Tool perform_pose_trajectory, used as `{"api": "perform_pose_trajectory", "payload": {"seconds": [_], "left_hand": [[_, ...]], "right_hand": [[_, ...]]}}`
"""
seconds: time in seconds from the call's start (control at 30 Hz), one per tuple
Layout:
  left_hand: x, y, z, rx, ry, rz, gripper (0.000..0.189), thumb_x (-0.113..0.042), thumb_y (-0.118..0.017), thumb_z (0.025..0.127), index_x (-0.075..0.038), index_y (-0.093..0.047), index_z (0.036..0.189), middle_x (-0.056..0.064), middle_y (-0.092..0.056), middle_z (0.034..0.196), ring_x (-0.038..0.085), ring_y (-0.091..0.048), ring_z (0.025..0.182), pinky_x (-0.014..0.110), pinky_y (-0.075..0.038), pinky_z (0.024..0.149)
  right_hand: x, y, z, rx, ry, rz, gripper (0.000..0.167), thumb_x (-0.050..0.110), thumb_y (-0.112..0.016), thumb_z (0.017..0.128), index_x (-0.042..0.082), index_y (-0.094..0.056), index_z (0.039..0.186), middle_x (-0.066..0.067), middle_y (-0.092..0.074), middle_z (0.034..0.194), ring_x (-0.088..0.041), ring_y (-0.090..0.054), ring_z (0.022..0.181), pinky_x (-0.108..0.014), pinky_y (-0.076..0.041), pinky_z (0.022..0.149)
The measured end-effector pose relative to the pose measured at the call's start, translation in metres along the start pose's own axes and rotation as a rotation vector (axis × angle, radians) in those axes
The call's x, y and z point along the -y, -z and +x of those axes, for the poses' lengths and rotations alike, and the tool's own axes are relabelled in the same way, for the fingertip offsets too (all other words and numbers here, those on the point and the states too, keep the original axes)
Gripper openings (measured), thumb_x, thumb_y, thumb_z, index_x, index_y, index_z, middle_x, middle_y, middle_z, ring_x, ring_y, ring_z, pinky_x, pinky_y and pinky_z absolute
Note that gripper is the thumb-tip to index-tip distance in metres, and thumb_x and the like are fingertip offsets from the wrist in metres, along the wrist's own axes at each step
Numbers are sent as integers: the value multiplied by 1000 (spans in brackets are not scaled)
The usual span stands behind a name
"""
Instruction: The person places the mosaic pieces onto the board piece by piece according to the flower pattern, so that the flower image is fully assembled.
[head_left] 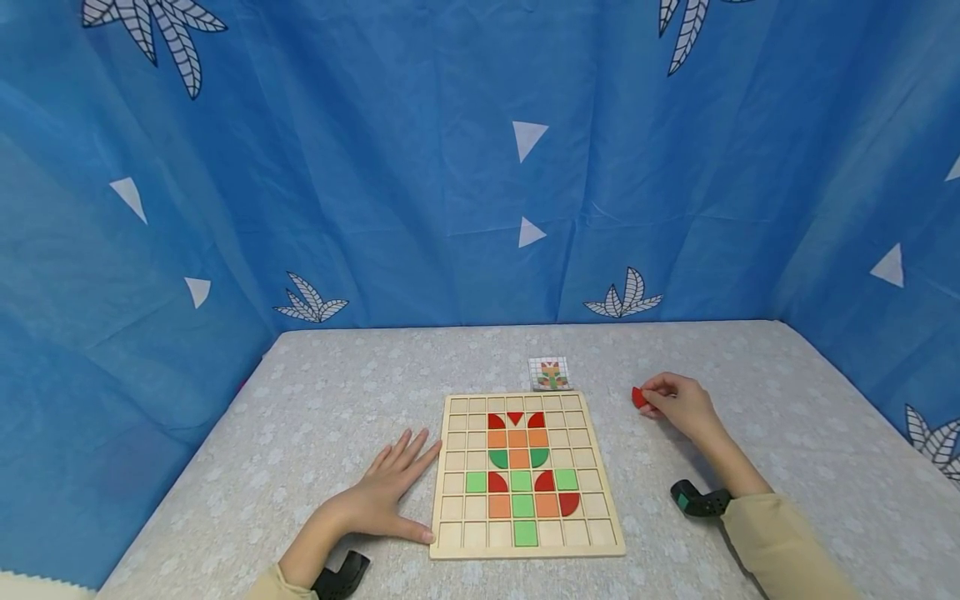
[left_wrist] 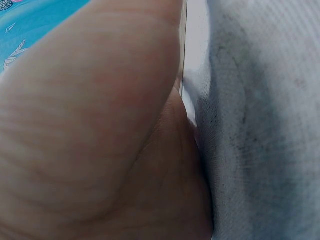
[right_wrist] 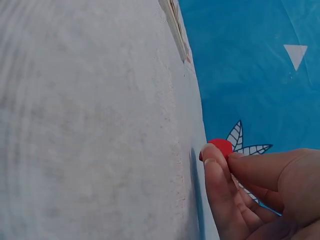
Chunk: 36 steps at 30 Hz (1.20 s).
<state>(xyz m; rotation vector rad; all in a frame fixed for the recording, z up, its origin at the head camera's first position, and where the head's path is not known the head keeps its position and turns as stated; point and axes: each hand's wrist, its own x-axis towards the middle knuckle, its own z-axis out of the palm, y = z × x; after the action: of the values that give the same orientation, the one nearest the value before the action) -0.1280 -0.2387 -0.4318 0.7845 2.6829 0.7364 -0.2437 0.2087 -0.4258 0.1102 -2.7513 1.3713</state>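
Observation:
A wooden grid board (head_left: 476,534) lies on the table. Coloured tiles in red, orange and two greens form a flower-like pattern in its squares. My left hand (head_left: 378,502) rests flat with fingers spread, its thumb and fingertips at the board's left edge. In the left wrist view the palm side fills much of the picture, hiding the fingertips. Right of the board, my right hand (head_left: 681,408) pinches a small red tile (head_left: 638,397) between thumb and fingers. The right wrist view shows this tile (right_wrist: 222,145) with a curved edge, partly covered by the fingertips.
A small printed pattern card (head_left: 550,374) with a similar flower lies just behind the board's far edge. Patterned light cloth (head_left: 360,367) covers the table. Blue curtains (head_left: 420,167) with white leaves and triangles hang behind and at both sides.

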Motion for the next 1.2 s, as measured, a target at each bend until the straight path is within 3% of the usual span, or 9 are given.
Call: {"api": "perform_pose_trajectory", "payload": {"seconds": [0.67, 1.0, 1.2], "left_hand": [[-1, 0, -1, -13, 2, -12, 112, -58, -75, 68, -10, -17, 151, 19, -5, 154, 40, 5, 137, 62, 0, 103], [2, -1, 0, -5, 28, 3, 113, -62, -73, 68, -13, -16, 151, 15, -3, 154, 36, 7, 138, 58, 1, 105], [1, 0, 0, -6, 4, -3, 112, -60, -74, 68, -10, -16, 151, 18, -3, 154, 39, 6, 138, 60, 1, 104]], "right_hand": [[46, -19, -10, 127, -1, 293, 14, 3, -59, 92, -10, -55, 96, -14, -59, 77, -21, -65, 69, -32, -55, 66], [77, -42, -27, 275, 83, 407, 11, -1, -59, 91, -10, -55, 95, -13, -59, 76, -33, -65, 73, -39, -54, 68], [94, -55, -37, 342, 132, 414, 10, -2, -60, 90, -9, -57, 95, -12, -59, 78, -38, -64, 74, -40, -54, 67]]}}
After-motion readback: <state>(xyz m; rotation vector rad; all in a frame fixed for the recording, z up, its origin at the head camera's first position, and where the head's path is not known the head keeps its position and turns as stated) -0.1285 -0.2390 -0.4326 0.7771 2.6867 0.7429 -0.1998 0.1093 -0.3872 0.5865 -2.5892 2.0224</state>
